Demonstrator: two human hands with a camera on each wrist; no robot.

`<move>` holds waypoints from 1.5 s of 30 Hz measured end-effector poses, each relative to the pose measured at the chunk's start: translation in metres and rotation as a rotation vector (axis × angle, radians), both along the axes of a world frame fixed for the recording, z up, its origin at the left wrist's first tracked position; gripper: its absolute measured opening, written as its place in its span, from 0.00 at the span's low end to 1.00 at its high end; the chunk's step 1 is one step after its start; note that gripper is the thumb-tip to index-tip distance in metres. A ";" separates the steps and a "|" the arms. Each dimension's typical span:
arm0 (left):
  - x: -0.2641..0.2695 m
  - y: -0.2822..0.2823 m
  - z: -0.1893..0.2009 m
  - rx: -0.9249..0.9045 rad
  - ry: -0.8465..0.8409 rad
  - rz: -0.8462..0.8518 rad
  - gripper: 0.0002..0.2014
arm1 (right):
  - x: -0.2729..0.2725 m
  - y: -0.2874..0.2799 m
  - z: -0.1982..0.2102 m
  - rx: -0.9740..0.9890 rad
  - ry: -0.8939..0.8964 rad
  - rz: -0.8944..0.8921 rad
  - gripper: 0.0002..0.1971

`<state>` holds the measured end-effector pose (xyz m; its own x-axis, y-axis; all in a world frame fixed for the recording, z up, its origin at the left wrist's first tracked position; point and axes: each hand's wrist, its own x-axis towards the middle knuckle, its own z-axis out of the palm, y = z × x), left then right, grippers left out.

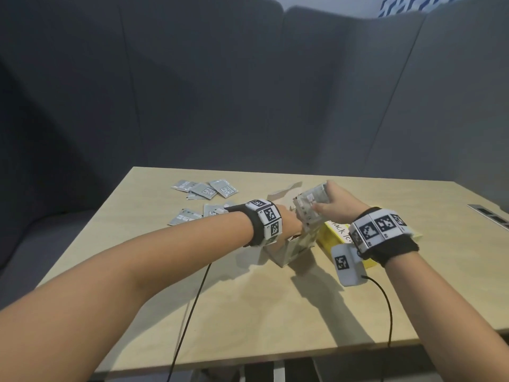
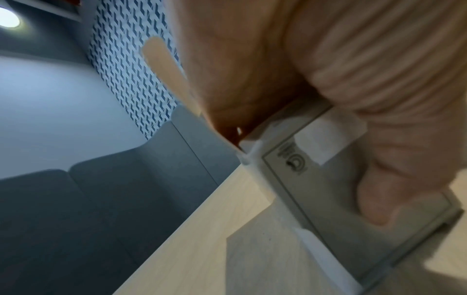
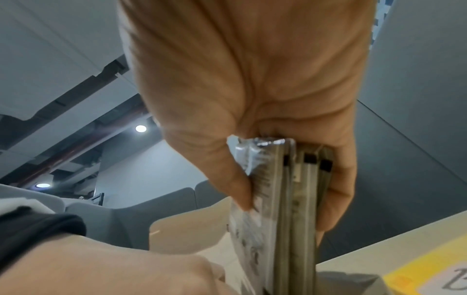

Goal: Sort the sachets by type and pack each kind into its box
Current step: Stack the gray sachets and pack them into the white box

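My right hand (image 1: 337,201) pinches a stack of silver sachets (image 1: 309,206) held on edge above an open pale box (image 1: 289,252). The right wrist view shows my thumb and fingers clamped on both sides of the stack of sachets (image 3: 290,199), whose lower end is down at the box mouth. My left hand (image 1: 289,224) grips the box at its rim. In the left wrist view its fingers (image 2: 374,199) curl over the box's grey side (image 2: 316,199). The box's flap (image 1: 283,191) stands open behind. A yellow box (image 1: 330,235) labelled black tea lies under my right wrist.
Several loose silver sachets (image 1: 205,190) lie at the back left of the wooden table (image 1: 248,312), with more (image 1: 190,216) just left of my left wrist. Black cables (image 1: 192,299) trail off the near edge. A slotted metal plate (image 1: 490,216) sits at the far right.
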<state>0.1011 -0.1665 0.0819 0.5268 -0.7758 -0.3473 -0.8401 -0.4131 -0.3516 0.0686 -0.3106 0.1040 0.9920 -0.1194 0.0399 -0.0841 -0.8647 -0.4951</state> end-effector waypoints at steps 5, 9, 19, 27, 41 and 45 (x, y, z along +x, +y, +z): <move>-0.008 -0.001 -0.003 -0.040 0.061 0.017 0.14 | 0.013 0.011 -0.008 -0.128 0.127 0.020 0.17; -0.011 0.007 -0.011 -0.130 0.059 -0.025 0.16 | 0.019 0.023 -0.014 -0.346 0.209 0.068 0.13; -0.025 0.044 -0.028 -0.583 -0.006 0.046 0.34 | 0.014 0.017 -0.006 -0.291 0.354 0.162 0.26; -0.024 0.044 -0.058 -0.305 -0.249 0.051 0.42 | 0.010 0.021 -0.015 -0.061 0.469 0.184 0.13; -0.024 0.049 -0.057 -0.598 -0.027 -0.147 0.30 | 0.013 0.019 -0.024 -0.177 0.362 0.192 0.09; -0.021 0.051 -0.055 -0.605 0.048 -0.110 0.31 | 0.009 0.020 -0.022 -0.114 0.330 0.168 0.08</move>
